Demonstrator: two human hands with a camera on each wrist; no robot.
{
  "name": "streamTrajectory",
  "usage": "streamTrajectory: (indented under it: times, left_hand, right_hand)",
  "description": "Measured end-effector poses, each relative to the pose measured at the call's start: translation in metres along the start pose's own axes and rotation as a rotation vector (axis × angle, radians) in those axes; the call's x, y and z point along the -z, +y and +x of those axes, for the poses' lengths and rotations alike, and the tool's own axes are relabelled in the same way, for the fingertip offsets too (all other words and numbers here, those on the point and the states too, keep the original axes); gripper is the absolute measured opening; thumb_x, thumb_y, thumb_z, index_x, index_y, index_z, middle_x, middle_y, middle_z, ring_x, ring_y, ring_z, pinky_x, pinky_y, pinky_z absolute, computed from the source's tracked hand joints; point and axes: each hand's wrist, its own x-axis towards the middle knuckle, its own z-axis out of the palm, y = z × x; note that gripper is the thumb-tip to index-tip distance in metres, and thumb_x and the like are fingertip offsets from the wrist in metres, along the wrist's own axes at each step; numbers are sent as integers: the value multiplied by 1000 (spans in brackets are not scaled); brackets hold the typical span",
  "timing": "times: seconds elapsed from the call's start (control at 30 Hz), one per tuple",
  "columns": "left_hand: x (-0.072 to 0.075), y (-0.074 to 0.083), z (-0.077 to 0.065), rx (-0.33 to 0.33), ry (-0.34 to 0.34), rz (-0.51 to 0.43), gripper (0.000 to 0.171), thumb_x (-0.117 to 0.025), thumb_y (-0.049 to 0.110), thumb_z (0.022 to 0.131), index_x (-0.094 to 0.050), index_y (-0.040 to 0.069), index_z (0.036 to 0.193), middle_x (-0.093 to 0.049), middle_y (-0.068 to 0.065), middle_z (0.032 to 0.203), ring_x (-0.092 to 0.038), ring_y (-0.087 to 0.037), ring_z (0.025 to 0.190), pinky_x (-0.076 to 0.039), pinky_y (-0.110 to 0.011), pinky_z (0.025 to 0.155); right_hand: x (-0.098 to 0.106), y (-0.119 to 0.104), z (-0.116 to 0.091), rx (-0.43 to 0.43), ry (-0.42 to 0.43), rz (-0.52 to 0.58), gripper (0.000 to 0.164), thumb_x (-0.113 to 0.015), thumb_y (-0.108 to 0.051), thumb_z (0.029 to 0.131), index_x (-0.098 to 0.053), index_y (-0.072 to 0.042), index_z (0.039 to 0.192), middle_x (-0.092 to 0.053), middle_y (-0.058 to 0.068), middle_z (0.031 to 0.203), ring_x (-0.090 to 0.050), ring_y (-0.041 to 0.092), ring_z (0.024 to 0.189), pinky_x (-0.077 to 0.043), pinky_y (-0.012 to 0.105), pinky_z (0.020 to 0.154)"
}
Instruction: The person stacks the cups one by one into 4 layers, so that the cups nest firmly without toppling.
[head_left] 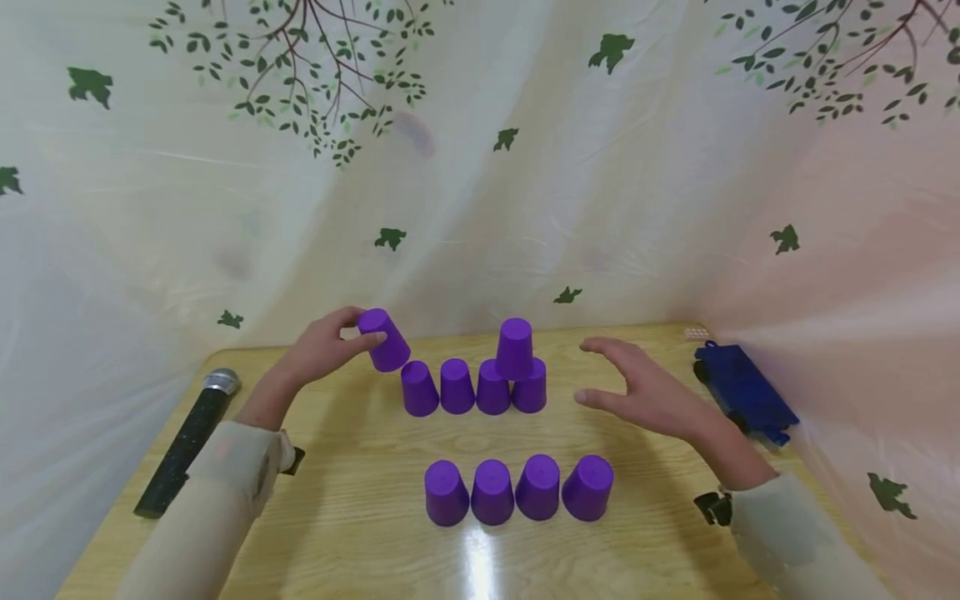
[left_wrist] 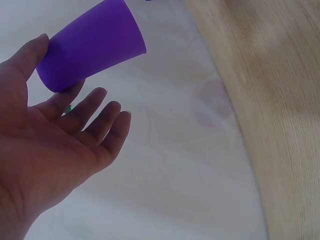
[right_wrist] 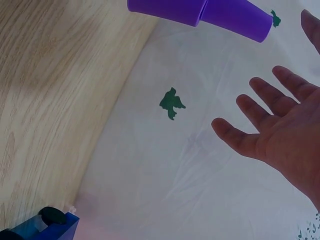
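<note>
My left hand (head_left: pixel 326 346) pinches a purple cup (head_left: pixel 385 340) between thumb and fingers, tilted and upside down, just above the left end of the back row. In the left wrist view the same cup (left_wrist: pixel 92 45) is held near its narrow base. That back row has several upside-down cups; its leftmost cup (head_left: pixel 419 388) is below the held one. One upper cup (head_left: pixel 514 349) rests across the two right-hand cups of the row. To the right of it my right hand (head_left: pixel 652 390) is spread, touching nothing. A front row of several upside-down cups (head_left: pixel 492 492) stands nearer me.
A microphone (head_left: pixel 187 442) lies along the left side of the wooden table (head_left: pixel 360 533). At the right edge sits a blue toy vehicle (head_left: pixel 746 392), with a small pale item (head_left: pixel 697 333) behind it. A leaf-patterned curtain (head_left: pixel 450 208) hangs behind the table.
</note>
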Motion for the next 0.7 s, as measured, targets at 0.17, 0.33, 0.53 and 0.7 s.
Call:
streamTrajectory:
  times: [0.17, 0.33, 0.53, 0.7]
  left_hand:
    - [-2, -2, 3, 8, -2, -6, 62, -61, 51, 96, -53, 5, 137, -59, -19, 138, -52, -42, 131, -48, -59, 102]
    - [-8, 8, 9, -30, -9, -36, 60, -62, 52, 95, -55, 8, 136, -62, -14, 134, -58, -36, 124, -51, -55, 100]
    - [-19, 24, 15, -70, -37, -32, 65, -64, 53, 94, -53, 7, 139, -58, -14, 140, -52, -35, 134, -44, -57, 109]
    - [-28, 28, 19, -90, -58, -22, 65, -66, 51, 93, -53, 8, 140, -57, -14, 143, -48, -36, 137, -43, -58, 110]
  right_hand:
    - [-3, -1, -1, 1, -8, 3, 75, -68, -49, 93, -40, -10, 150, -43, 16, 154, -36, 41, 143, -33, 67, 112]
    - [-6, -3, -7, -9, -17, 5, 77, -68, -51, 91, -41, -10, 150, -42, 14, 155, -36, 40, 144, -33, 67, 113]
    - [-12, -4, -18, 16, -21, -6, 74, -70, -50, 91, -45, -9, 148, -45, 15, 153, -38, 40, 143, -34, 67, 113]
    - [-20, -5, -29, 18, -32, -11, 71, -69, -52, 91, -48, -13, 146, -45, 13, 153, -40, 41, 142, -36, 68, 110]
